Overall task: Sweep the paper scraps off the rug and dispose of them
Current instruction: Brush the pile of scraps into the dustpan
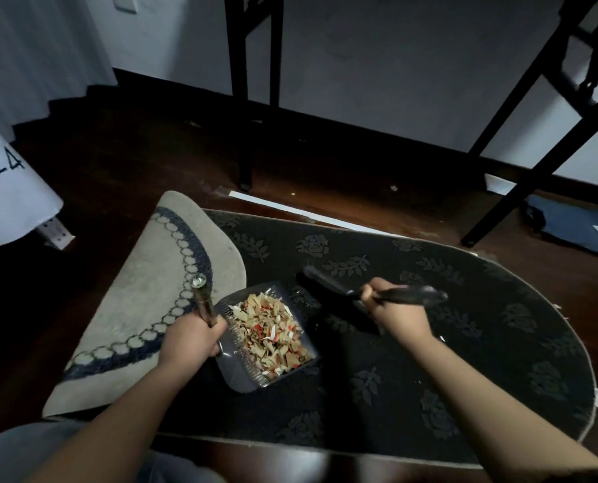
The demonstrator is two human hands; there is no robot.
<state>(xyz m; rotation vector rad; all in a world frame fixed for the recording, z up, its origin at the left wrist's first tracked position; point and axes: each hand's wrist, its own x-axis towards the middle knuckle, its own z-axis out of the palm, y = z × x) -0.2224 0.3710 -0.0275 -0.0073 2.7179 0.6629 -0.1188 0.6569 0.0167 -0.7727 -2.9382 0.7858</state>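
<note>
A dark oval rug [464, 329] with a leaf pattern lies on the wooden floor. On it rests a grey dustpan [245, 381] heaped with tan, white and red paper scraps [273, 334]. My left hand [193, 338] grips the dustpan's metal handle [203, 301] at the pan's left side. My right hand [393, 313] grips the handle of a black hand brush [329, 282] just right of the pan, its head blurred and low over the rug. A few tiny white bits [442, 339] lie on the rug near my right wrist.
A beige mat [144, 308] with a blue ring border overlaps the rug's left end. Black table legs [245, 116] and a folding frame [520, 162] stand behind. A white strip [290, 207] lies by the rug's far edge, a blue bag [576, 228] at right, white fabric [8, 190] at left.
</note>
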